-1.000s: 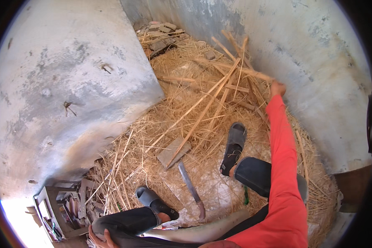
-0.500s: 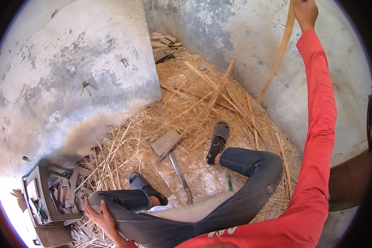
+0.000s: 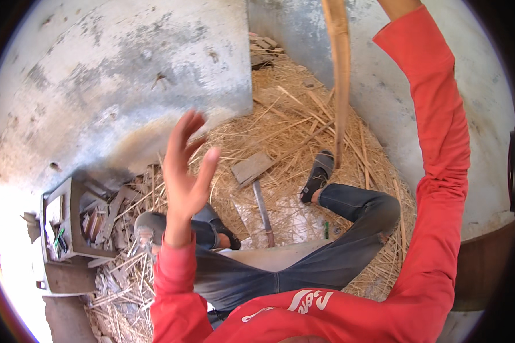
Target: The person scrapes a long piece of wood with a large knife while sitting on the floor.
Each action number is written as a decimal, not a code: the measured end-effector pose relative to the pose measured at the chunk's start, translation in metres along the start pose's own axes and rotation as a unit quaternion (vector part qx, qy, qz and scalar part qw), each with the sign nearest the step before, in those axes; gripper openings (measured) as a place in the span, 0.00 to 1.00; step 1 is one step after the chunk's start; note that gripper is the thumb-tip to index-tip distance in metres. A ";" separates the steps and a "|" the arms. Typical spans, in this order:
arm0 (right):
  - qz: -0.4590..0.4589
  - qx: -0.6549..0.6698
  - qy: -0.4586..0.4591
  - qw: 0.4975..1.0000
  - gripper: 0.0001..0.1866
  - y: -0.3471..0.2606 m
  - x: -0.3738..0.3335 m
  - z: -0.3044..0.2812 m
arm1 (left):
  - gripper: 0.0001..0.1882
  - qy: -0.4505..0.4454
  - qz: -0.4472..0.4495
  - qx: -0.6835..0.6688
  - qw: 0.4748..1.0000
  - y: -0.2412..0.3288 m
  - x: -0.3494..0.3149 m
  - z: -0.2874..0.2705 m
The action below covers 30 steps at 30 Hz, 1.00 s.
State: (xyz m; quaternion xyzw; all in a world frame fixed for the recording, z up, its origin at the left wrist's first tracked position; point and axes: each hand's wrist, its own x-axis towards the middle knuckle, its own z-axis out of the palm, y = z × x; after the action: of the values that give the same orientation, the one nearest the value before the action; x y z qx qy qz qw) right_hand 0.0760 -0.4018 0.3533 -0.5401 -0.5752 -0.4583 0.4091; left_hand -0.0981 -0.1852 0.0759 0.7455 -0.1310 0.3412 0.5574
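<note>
My left hand (image 3: 187, 166) is raised over my left leg, fingers spread and a little blurred, holding nothing. At the top edge, only the wrist end of my right hand (image 3: 399, 7) shows; its fingers are out of the frame. A long, flat bamboo strip (image 3: 340, 74) hangs in the air beside that arm. Its upper end leaves the picture, and its lower end comes down near my right foot. Between my legs a long-bladed knife (image 3: 261, 210) lies with its handle toward me. Just beyond its blade is a wooden block (image 3: 252, 167).
Straw-like shavings (image 3: 286, 134) and loose bamboo strips (image 3: 312, 117) cover the floor. A grey frame (image 3: 68, 220) with wood scraps stands at the left. A small green object (image 3: 327, 230) lies near my right leg. Weathered walls (image 3: 154, 63) rise ahead, with bricks (image 3: 263, 51) in the corner.
My left hand has lifted off my left knee and opened in the air. The bamboo strip has swung left and nearer, as my right hand moved up, mostly out of the frame.
</note>
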 end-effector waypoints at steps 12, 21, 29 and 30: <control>0.257 0.217 -0.091 0.937 0.15 -0.057 -0.049 0.085 | 0.14 -0.056 -0.041 -0.088 0.994 -0.015 0.060 0.006; 0.649 0.093 -0.101 0.749 0.08 0.024 -0.356 0.146 | 0.12 0.091 -0.063 -0.046 0.993 -0.082 0.055 -0.071; 0.802 0.008 -0.354 0.481 0.14 -0.049 -0.661 0.222 | 0.12 0.117 -0.079 -0.004 0.990 -0.158 0.039 -0.071; 0.800 -0.038 -0.401 0.444 0.17 -0.064 -0.704 0.215 | 0.13 0.131 -0.078 -0.010 0.988 -0.161 0.037 -0.063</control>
State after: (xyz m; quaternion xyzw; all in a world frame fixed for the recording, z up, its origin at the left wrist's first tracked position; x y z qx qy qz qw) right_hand 0.0751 -0.3669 -0.3852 -0.8996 0.0304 0.3189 0.2969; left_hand -0.0010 -0.0646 -0.0103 0.6963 -0.0020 0.3904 0.6023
